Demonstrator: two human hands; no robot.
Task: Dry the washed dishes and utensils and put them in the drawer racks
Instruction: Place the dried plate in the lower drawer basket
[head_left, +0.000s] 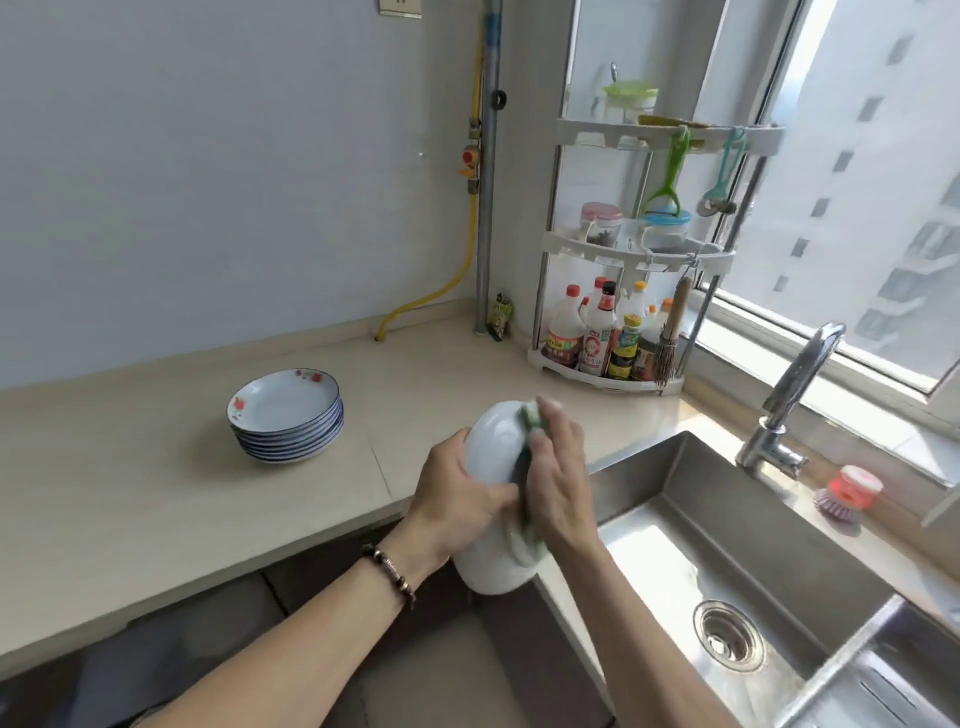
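Pale grey-blue wall (208, 156) runs 9 to 12 o'clock, with a yellow gas hose (470, 249) beside a grey pipe (488, 182) at 12. Beige countertop (130, 467) wraps the corner. White three-tier corner rack (644, 249) at 1 o'clock, sauce bottles (597, 338) on its lowest tier. Big window (857, 156) at 2 o'clock, strong daylight, tower block outside. Steel sink (727, 519) and chrome faucet (795, 395) at 4. Dark cabinet fronts below at 6.

Seven stacked plates (285, 415) sit on the bench (130, 467). One white plate (493, 499) and one green cloth (524, 467) are held by two hands. About six sauce bottles (602, 332), one faucet (795, 395), one dish brush (847, 493).
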